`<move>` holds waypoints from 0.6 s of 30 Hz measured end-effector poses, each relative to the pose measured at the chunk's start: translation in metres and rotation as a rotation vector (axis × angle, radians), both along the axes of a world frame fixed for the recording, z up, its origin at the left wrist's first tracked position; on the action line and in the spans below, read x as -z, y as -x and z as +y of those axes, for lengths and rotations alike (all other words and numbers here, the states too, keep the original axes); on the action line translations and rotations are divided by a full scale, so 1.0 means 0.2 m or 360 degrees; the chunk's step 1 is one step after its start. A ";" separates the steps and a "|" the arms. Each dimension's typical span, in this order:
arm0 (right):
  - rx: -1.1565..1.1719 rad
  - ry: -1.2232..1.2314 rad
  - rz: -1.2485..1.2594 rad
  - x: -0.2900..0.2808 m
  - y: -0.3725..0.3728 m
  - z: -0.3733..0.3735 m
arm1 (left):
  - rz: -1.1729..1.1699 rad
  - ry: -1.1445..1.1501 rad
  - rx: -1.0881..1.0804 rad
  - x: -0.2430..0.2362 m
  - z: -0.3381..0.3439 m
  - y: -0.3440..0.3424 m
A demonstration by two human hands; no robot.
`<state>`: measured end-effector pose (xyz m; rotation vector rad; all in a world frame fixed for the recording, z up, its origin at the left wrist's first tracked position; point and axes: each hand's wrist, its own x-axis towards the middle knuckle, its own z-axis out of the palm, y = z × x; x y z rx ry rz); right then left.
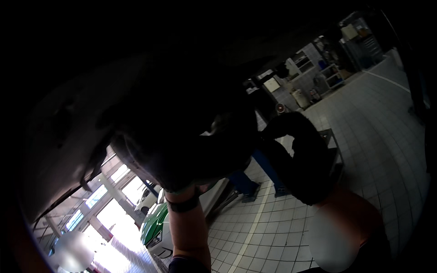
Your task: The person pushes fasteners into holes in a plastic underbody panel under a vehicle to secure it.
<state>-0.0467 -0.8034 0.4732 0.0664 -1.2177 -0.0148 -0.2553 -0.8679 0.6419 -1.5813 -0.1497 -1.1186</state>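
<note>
Both gloved hands are reaching up to the dark car underside (pixel 91 109): the left hand (pixel 182 159) and right hand (pixel 300 159) are too dark to tell their grip.

Car repair workshop, seen from beneath a raised vehicle: its dark underside (pixel 136 91) fills the upper left. Grey tiled floor (pixel 364 150) with painted lines runs to the far right. Blue lift legs (pixel 268 170) stand mid-scene. Shelves and cabinets (pixel 318 73) line the far wall. A green and white car (pixel 154 223) is parked near big bright windows (pixel 114 182) at lower left.
</note>
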 end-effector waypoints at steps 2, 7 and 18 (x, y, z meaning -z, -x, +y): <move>0.0030 0.0197 0.0049 0.10 -0.07 0.03 | -0.0071 0.0282 0.0331 0.05 0.11 -0.08; 0.0145 0.0537 0.0039 0.32 -0.30 0.15 | -0.0210 0.1134 0.0777 0.09 0.42 -0.26; 0.0054 0.0755 0.0053 0.33 -0.50 0.17 | -0.0349 0.0660 0.0117 0.08 0.49 -0.37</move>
